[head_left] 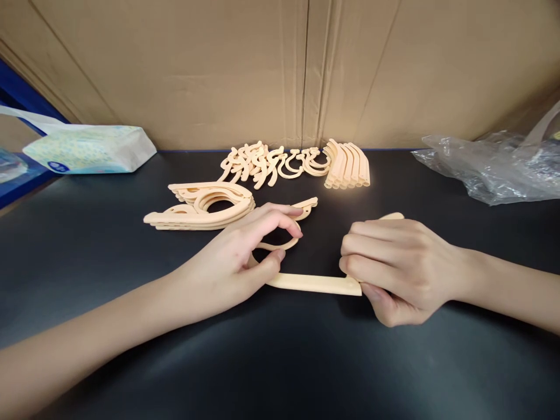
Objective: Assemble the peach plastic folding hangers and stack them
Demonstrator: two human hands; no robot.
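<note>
A beige plastic folding hanger [315, 283] lies low over the black table, one arm stretching between my two hands. My left hand [249, 251] is closed around its left part, thumb at the near arm and fingers over the hook side; the curved hook shows under the fingers. With curled fingers my right hand [398, 265] grips the free right end of the arm. A small beige piece [392, 216] sticks out above that fist; most of it is hidden. Just left of my left hand sits a stack of folded beige hangers [196, 219].
Loose beige hooks [291, 166] and short curved pieces [251, 163] lie along the back, beside a row of hanger arms [350, 166]. A tissue pack [91, 149] is at the left, a clear plastic bag [494, 166] at the right. Cardboard [210, 70] walls the back of the table [280, 373].
</note>
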